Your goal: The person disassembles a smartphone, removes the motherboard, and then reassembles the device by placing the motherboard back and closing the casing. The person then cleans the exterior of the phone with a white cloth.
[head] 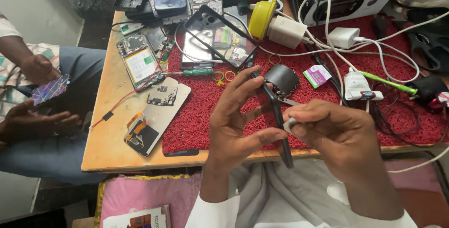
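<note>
1. Cluttered wooden desk point(105, 129) with a red bristly mat point(206, 111), and above its near edge both hands work on a slim black phone point(276, 111) held edge-on.
2. Left hand point(234, 125): fingers curled around the phone's back, gripping it.
3. Right hand point(336, 134): fingers pinched shut on a small pale pick or blade point(289, 124) set against the phone's edge.
4. I'd judge this a prying step; it calls for a steady, shallow slide along the seam.
5. Further out: opened phones point(140, 64), white chargers point(343, 37), another person's hands point(37, 69) at left.
6. Hidden: the phone's face, the tool's tip.
</note>
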